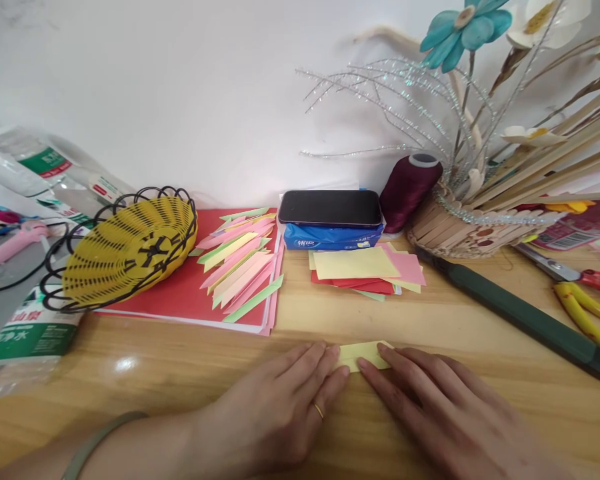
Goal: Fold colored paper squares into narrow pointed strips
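Note:
A narrow yellow paper strip [363,355] lies on the wooden table [180,373] between my two hands. My left hand [293,393], with a ring on one finger, has its fingers closed together on the strip's left end. On the right end, my right hand [430,393] presses with its thumb and index finger, closed on the paper. Behind the strip is a stack of loose coloured papers, a yellow sheet [355,263] on top. Several folded paper strips [240,267] in pink, green and yellow lie on red sheets [180,293] at the left.
A yellow basket [130,253] and plastic bottles [55,167] stand at the left. A phone [330,207] rests on a blue tissue pack [330,237], beside a maroon thread spool [410,190]. At the right are a flower basket [465,230], a dark green tool [520,313] and scissors [575,300].

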`<state>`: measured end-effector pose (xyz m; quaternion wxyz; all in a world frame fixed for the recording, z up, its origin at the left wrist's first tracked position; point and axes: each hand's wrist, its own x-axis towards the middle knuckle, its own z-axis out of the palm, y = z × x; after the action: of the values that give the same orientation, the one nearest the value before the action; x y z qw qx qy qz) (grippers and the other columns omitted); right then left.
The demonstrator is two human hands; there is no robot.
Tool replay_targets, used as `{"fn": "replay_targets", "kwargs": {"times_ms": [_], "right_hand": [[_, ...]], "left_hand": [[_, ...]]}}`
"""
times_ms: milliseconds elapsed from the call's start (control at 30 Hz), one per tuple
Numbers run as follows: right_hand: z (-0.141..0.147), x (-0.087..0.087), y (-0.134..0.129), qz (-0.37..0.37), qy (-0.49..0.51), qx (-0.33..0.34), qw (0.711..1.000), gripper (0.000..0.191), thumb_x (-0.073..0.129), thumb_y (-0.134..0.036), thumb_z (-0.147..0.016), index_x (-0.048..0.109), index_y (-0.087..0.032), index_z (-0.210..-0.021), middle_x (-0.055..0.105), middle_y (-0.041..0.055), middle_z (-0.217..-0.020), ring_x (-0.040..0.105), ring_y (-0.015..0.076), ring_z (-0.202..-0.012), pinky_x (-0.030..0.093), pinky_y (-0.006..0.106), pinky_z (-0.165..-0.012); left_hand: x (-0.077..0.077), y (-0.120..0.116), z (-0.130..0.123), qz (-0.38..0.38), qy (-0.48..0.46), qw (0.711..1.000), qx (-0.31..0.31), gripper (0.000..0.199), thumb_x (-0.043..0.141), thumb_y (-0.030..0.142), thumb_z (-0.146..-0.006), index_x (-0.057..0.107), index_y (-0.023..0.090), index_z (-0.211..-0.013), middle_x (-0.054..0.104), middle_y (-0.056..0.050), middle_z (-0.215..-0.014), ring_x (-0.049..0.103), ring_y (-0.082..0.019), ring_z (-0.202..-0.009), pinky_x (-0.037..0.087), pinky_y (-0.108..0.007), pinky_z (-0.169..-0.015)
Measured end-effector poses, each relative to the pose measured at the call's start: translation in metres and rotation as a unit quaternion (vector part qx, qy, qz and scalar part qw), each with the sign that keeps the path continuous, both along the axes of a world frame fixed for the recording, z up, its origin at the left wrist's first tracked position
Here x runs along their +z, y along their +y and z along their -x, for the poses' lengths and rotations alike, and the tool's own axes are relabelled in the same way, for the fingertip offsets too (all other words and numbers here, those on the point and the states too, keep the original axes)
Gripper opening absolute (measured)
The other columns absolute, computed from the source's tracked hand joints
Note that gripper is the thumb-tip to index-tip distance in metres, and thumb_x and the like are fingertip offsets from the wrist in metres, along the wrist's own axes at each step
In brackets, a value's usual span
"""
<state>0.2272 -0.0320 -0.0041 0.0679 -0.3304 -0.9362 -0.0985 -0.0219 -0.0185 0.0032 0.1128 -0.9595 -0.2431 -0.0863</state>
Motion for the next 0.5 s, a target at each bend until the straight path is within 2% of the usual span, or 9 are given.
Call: {"fn": "replay_targets", "kwargs": {"times_ms": [200, 367, 500], "right_hand": [[0.002, 0.004, -0.001, -0.002, -0.02, -0.025, 0.999, 0.054, 0.034, -0.004, -0.079, 0.044, -0.018, -0.13, 0.059, 0.0077, -0.119, 0.051, 0.0255, -0.107, 0.047, 0.041, -0.081], [-0.005, 0.004, 0.005, -0.041, 0.025, 0.005, 0.999, 0.052, 0.034, -0.003, -0.074, 0.053, -0.015, -0.121, 0.063, 0.0072, -0.112, 0.054, 0.0247, -0.102, 0.045, 0.04, -0.079], [-0.013, 0.002, 0.007, -0.043, 0.023, 0.017, 0.999, 0.053, 0.035, -0.004, -0.074, 0.053, -0.015, -0.123, 0.063, 0.0063, -0.113, 0.052, 0.0245, -0.106, 0.042, 0.04, -0.082]], "left_hand": [[0.005, 0.001, 0.0, -0.002, 0.014, 1.0, -0.003, 0.035, 0.031, 0.014, -0.093, 0.052, 0.007, -0.121, 0.056, -0.008, -0.124, 0.05, -0.021, -0.115, 0.03, -0.032, -0.102], [0.005, 0.002, -0.001, -0.008, 0.027, 1.0, -0.012, 0.035, 0.031, 0.014, -0.093, 0.053, 0.006, -0.119, 0.057, -0.009, -0.123, 0.05, -0.023, -0.114, 0.029, -0.034, -0.102], [0.006, 0.004, -0.002, 0.003, 0.025, 1.0, -0.015, 0.034, 0.032, 0.015, -0.094, 0.055, 0.007, -0.118, 0.057, -0.008, -0.123, 0.05, -0.024, -0.113, 0.027, -0.036, -0.103]]}}
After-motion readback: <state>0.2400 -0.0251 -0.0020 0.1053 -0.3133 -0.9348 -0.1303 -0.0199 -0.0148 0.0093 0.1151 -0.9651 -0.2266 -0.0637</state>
